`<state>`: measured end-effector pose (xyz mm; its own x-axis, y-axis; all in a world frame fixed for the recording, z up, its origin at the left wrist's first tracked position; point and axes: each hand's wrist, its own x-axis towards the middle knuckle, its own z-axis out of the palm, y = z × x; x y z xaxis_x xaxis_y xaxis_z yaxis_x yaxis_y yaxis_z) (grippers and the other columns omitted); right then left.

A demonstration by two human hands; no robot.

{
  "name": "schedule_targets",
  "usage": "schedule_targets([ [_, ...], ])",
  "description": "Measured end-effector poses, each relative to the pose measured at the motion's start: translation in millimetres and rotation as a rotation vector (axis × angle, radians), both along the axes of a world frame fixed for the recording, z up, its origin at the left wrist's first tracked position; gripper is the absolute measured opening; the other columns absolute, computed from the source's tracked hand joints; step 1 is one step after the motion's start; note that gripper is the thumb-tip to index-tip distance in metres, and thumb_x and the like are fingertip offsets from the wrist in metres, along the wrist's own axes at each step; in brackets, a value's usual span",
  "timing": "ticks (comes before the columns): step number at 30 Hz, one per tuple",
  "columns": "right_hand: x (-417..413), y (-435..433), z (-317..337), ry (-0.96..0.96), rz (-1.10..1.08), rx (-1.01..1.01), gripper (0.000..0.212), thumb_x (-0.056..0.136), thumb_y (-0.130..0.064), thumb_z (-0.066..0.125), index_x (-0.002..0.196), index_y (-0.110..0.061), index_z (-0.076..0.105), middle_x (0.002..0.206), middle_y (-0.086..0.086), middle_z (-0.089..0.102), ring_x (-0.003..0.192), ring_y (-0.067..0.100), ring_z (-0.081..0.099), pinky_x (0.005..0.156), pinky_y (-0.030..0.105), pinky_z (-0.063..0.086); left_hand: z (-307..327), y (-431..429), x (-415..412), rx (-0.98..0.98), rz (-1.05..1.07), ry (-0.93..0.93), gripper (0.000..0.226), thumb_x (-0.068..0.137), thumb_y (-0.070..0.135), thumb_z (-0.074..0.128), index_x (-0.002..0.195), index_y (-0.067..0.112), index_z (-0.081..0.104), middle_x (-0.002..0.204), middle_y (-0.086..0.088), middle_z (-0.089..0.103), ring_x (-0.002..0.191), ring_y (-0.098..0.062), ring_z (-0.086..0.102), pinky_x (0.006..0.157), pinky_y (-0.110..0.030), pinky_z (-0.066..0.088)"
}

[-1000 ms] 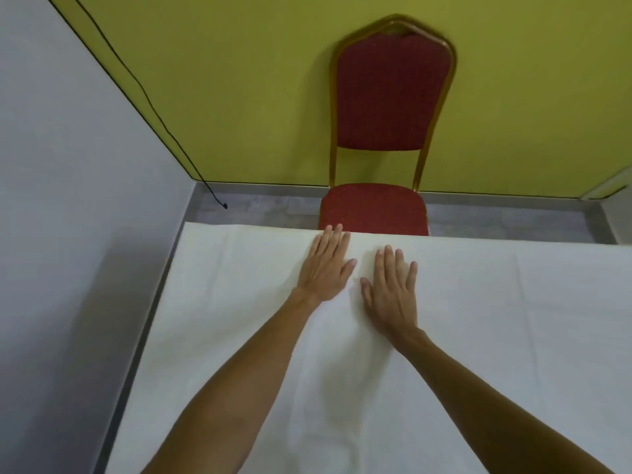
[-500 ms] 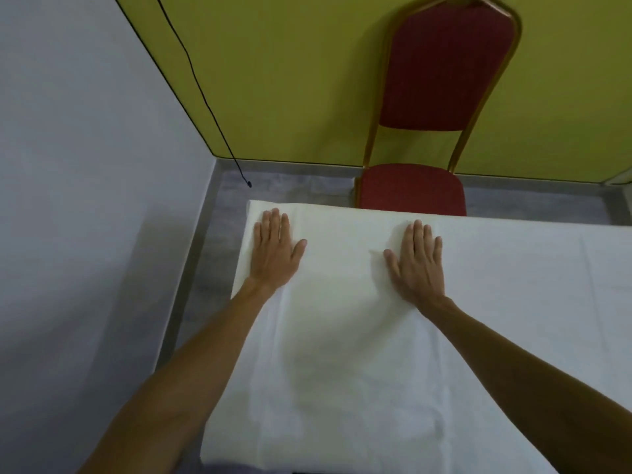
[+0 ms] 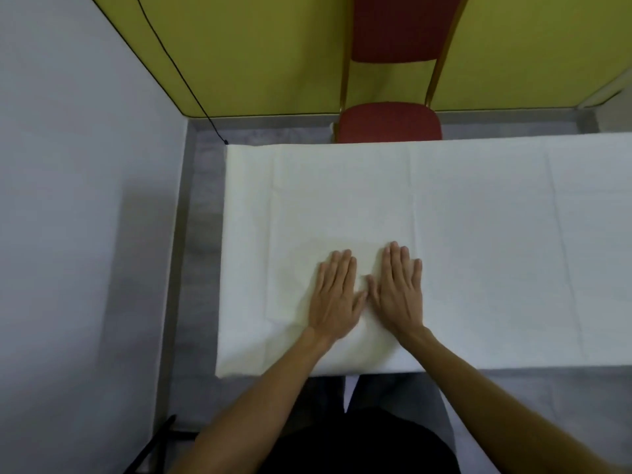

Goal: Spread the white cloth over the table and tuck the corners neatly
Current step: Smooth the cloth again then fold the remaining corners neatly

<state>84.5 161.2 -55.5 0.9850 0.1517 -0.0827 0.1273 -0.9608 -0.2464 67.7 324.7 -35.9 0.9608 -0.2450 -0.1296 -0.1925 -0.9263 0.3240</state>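
Both hands are flat on the fabric, palms down, fingers straight and close together, gripping nothing. The left hand (image 3: 337, 295) sits just beside the right hand (image 3: 398, 290), thumbs nearly meeting between them, and both press the white cloth (image 3: 478, 254) near the front edge of the bench (image 3: 513, 369). Bare forearms run back from the wrists toward the bottom of the view, over a dark top and grey trousers.

The cloth lies across the whole visible bench surface, running off the right side of the picture. Faint fold creases cross it from front to back, one left of the hands, one just right of them, another further right. Its left edge drops straight at the bench end, the near-left corner hanging square.

Beyond the far edge stands a red chair (image 3: 390, 121) with a gold frame, seat tucked close to the bench, against a yellow-green wall (image 3: 256, 53). A thin black cable (image 3: 191, 87) trails down to the grey floor (image 3: 198, 234). A pale grey wall (image 3: 75, 217) fills the left.
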Motion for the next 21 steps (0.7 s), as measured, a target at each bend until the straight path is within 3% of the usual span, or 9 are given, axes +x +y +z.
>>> schedule_targets([
  [7, -0.2, -0.3, 5.3, 0.060, -0.014, -0.013, 0.075, 0.105, -0.052, 0.023, 0.160, -0.004, 0.006, 0.168, 0.014, 0.005, 0.156, 0.031, 0.001, 0.126, 0.053, 0.004, -3.2, 116.7, -27.9, 0.137, 0.277, -0.014, 0.079, 0.099, 0.054, 0.034, 0.156, 0.002, 0.013, 0.165, -0.014, 0.008, 0.152, -0.030, 0.003, 0.123, -0.049, 0.011],
  [10, 0.7, -0.1, 6.7, 0.083, -0.007, -0.003, 0.073, 0.106, -0.049, 0.023, 0.160, -0.003, 0.006, 0.168, 0.015, 0.005, 0.156, 0.032, 0.001, 0.126, 0.053, 0.003, -1.6, 143.3, -40.1, 0.177, 0.293, 0.015, 0.080, 0.100, 0.054, 0.027, 0.155, -0.002, 0.010, 0.164, -0.019, 0.006, 0.152, -0.031, 0.001, 0.122, -0.049, 0.014],
  [14, -4.6, -5.1, 16.8, 0.076, -0.027, 0.104, 0.066, 0.107, -0.043, 0.017, 0.158, -0.001, 0.013, 0.167, 0.017, 0.012, 0.155, 0.032, 0.006, 0.126, 0.050, 0.002, 7.9, 87.8, -39.9, 0.075, 0.360, 0.018, 0.076, 0.100, 0.048, 0.030, 0.153, -0.005, 0.018, 0.162, -0.023, 0.012, 0.151, -0.035, 0.005, 0.122, -0.053, 0.012],
  [18, -31.9, -30.1, 24.2, 0.017, -0.049, 0.147, 0.060, 0.107, -0.031, 0.016, 0.155, 0.003, 0.024, 0.164, 0.020, 0.020, 0.154, 0.034, 0.011, 0.126, 0.050, 0.005, 14.1, -26.5, -62.4, -0.092, 0.092, -0.067, 0.065, 0.099, 0.033, 0.040, 0.151, -0.004, 0.026, 0.161, -0.021, 0.020, 0.151, -0.034, 0.009, 0.123, -0.051, 0.011],
  [21, -58.0, -59.0, 23.6, 0.000, -0.042, 0.177, 0.059, 0.105, -0.027, 0.015, 0.153, 0.004, 0.030, 0.163, 0.019, 0.024, 0.155, 0.032, 0.011, 0.127, 0.044, 0.004, 10.8, -102.1, -84.8, -0.125, -0.014, -0.067, 0.061, 0.099, 0.024, 0.032, 0.153, -0.002, 0.022, 0.162, -0.018, 0.016, 0.152, -0.031, 0.006, 0.122, -0.050, 0.012],
])
